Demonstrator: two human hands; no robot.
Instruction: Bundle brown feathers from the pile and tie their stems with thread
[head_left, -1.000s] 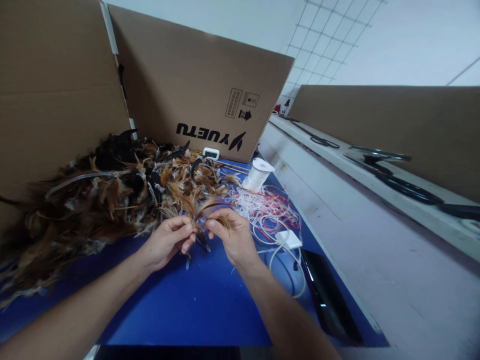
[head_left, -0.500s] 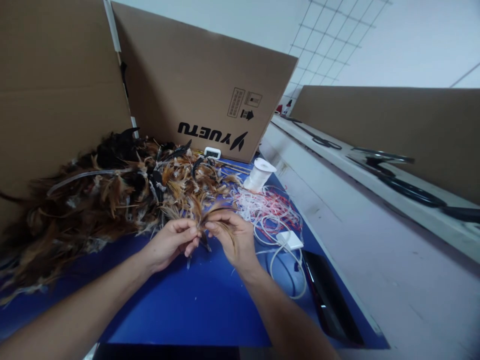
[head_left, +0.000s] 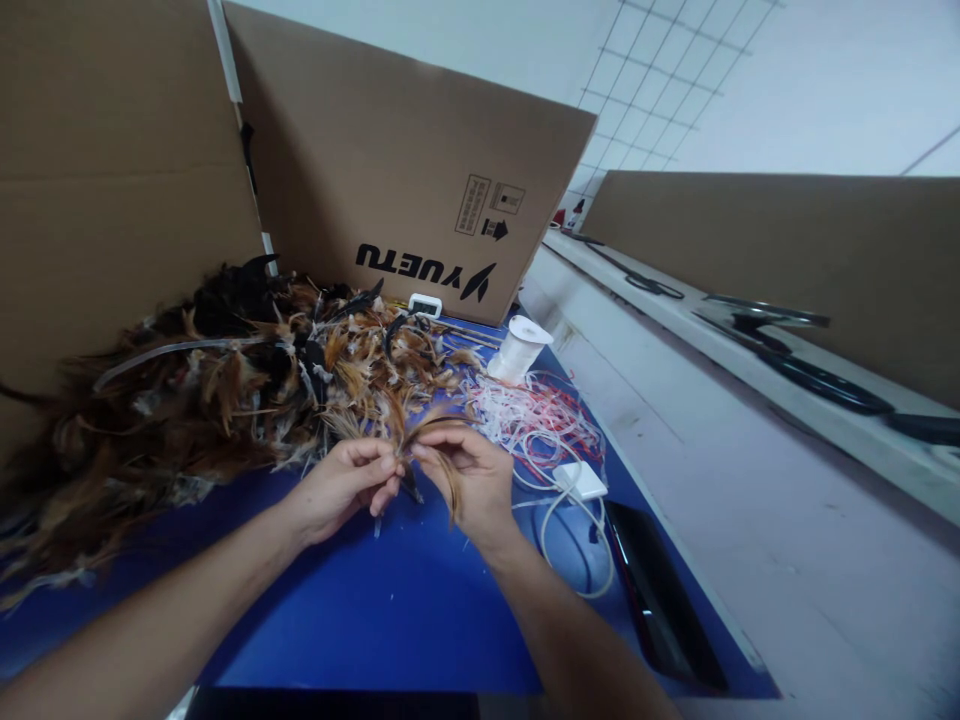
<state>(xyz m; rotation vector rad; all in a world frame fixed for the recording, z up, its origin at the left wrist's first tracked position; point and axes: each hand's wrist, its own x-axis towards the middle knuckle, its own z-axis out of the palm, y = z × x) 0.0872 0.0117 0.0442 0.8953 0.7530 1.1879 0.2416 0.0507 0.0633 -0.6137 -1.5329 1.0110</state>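
Note:
Over the blue tabletop point(head_left: 360, 610), my left hand point(head_left: 346, 487) pinches the base of a small bunch of brown feathers point(head_left: 401, 428) between thumb and fingertips. My right hand point(head_left: 474, 480) meets it from the right, its thumb and forefinger closed on feathers of the same bunch. Some feathers fan up and to the right past my right fingers; others curve down over its palm. Dark tips and a thin clear strip hang below the pinch. A large heap of brown and black feathers point(head_left: 225, 390) lies just beyond and left of my hands.
Cardboard panels point(head_left: 405, 150) stand behind the heap. To the right are a white spool point(head_left: 519, 350), tangled white and red strips point(head_left: 540, 415), a white adapter with cable point(head_left: 580, 481) and a black glossy object point(head_left: 660, 600). Scissors point(head_left: 652, 286) rest on the ledge at right.
The feathers hanging by my right palm have swung left and downward, and my right fingers have shifted slightly. My left hand keeps its place and its pinch.

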